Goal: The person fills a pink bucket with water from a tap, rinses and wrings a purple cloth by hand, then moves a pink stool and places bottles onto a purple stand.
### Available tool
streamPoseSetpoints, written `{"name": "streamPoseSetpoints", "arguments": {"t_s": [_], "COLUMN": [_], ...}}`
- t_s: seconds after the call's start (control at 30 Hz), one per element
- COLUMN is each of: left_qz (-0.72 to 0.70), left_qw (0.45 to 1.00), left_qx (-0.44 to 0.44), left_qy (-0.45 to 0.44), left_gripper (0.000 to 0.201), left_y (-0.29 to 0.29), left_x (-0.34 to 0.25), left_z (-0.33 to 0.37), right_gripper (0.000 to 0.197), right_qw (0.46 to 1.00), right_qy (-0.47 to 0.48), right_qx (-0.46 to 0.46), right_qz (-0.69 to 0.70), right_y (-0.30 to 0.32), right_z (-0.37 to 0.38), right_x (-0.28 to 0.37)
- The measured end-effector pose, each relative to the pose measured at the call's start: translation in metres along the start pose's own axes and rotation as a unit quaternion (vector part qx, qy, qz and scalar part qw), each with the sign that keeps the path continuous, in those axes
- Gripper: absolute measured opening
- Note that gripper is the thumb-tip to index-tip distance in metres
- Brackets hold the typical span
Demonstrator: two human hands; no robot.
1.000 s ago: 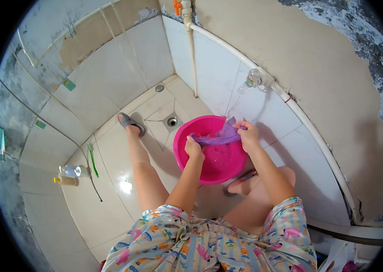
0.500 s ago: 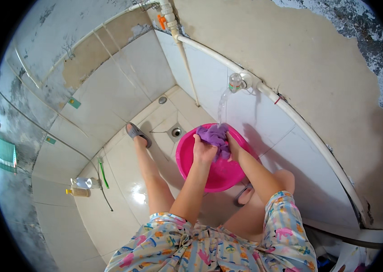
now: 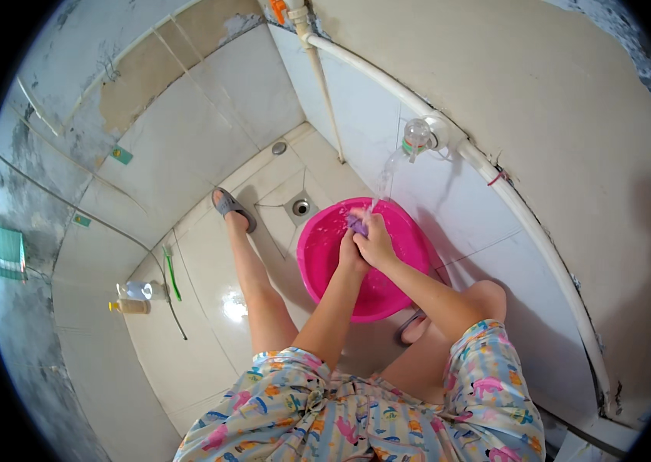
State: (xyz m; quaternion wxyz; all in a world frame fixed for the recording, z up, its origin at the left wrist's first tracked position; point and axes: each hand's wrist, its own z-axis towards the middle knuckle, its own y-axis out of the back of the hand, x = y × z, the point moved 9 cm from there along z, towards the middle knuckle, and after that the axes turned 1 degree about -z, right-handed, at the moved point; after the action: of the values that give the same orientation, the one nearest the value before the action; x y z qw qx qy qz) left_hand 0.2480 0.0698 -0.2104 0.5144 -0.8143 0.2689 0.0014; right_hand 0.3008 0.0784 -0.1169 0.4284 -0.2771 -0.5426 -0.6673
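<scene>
At the far left, a stiff, ridged teal panel point(image 3: 2, 245) hangs against the mottled wall. On the smooth, glossy floor tiles lie a cloudy bottle point(image 3: 134, 306) with a yellow cap and a clear plastic bottle point(image 3: 140, 290), just beside each other, then a slim green stick-like tool point(image 3: 172, 276). A grey slipper point(image 3: 234, 210) covers the left foot; near it sits a round metal drain point(image 3: 301, 207). The round, shiny pink plastic basin point(image 3: 316, 258) comes next. Over it, the left hand point(image 3: 351, 250) curls its fingers around the soft, bunched purple cloth point(image 3: 357, 225), and the right hand point(image 3: 376, 242) closes on it too. Water point(image 3: 382, 185) streams down beside them from a transparent bottle-shaped spout point(image 3: 416, 137), fixed along a smooth white pipe point(image 3: 529, 208).
</scene>
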Motion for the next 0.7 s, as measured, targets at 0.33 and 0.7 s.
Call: {"name": "streamPoseSetpoints", "arguments": {"t_s": [0.33,0.7], "left_qz": [-0.055,0.273], "left_qw": [0.997,0.914], "left_qx": [-0.055,-0.287], "left_qy": [-0.017,-0.089], "left_gripper": [0.057,0.041], "left_y": [0.008,0.032], "left_x": [-0.003,-0.003], "left_z": [-0.013,-0.017], "right_gripper": [0.031,0.024], "right_qw": [0.986,0.957], "right_qy": [-0.062,-0.206], "right_qx": [0.145,-0.116], "right_qz": [0.047,0.167], "right_y": [-0.03,-0.001], "right_z": [-0.014,-0.014], "right_x": [-0.009,-0.06]}}
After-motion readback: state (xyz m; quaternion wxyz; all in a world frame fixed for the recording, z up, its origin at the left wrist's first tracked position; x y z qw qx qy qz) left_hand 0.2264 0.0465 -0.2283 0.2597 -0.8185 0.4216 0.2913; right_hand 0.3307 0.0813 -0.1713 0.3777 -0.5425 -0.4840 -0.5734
